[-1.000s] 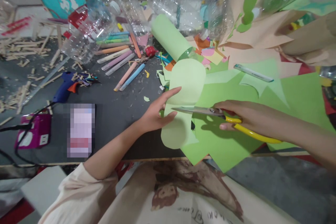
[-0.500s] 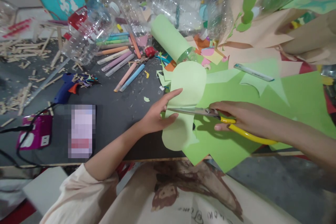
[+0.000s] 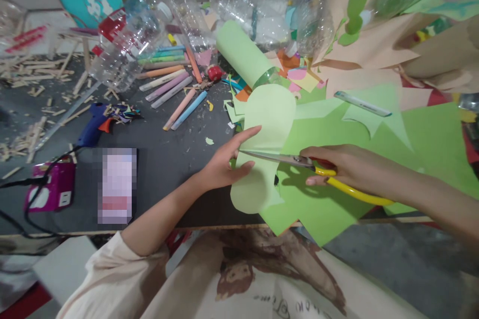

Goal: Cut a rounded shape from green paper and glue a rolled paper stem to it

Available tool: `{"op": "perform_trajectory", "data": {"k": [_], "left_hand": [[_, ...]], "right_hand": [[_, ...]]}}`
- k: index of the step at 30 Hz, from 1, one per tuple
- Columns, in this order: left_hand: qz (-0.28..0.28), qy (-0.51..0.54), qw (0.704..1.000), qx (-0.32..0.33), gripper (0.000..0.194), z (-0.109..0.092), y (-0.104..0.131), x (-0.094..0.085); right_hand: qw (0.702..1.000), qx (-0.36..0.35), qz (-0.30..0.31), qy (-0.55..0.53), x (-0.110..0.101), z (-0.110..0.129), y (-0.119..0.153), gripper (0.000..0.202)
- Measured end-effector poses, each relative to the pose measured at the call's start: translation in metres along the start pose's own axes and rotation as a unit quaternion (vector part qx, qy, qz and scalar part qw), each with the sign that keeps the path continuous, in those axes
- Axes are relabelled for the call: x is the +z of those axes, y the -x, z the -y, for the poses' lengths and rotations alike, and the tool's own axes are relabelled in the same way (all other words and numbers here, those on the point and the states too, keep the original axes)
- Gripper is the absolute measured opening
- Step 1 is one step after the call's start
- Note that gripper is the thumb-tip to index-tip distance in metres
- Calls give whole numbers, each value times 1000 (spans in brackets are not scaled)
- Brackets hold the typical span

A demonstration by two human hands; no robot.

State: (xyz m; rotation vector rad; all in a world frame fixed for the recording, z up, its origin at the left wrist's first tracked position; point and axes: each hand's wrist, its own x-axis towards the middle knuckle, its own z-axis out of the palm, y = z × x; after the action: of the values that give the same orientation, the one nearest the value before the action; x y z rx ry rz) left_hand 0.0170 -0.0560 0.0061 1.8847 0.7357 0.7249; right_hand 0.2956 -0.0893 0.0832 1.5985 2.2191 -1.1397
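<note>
A pale green paper shape with rounded upper and lower lobes lies near the table's front edge. At its left side, my left hand has thumb and fingers around the narrow middle, pinching the paper edge. My right hand is closed on the yellow handles of the scissors. Their blades point left across the middle of the shape, look nearly closed, and their tip reaches my left hand. Larger bright green paper lies beneath my right hand.
A green-wrapped bottle, clear plastic bottles, markers and paper scraps lie behind. On the left are a blue glue gun, a phone, a purple box with black cables, and wood sticks. A marker lies at right.
The upper lobe of the pale green paper has risen slightly away from me. Both hands and the scissors look almost unmoved.
</note>
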Motion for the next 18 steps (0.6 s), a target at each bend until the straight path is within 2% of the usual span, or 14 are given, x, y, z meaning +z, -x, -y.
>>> {"op": "perform_trajectory", "data": {"k": [9, 15, 18], "left_hand": [[9, 6, 1000, -21, 58, 0, 0, -1], [14, -29, 999, -39, 59, 0, 0, -1], [-33, -56, 998, -28, 57, 3, -3, -9]], "right_hand": [[1000, -16, -16, 12, 2, -4, 1, 55], [1000, -22, -13, 16, 3, -6, 0, 58], [999, -16, -35, 24, 5, -13, -2, 58]]}}
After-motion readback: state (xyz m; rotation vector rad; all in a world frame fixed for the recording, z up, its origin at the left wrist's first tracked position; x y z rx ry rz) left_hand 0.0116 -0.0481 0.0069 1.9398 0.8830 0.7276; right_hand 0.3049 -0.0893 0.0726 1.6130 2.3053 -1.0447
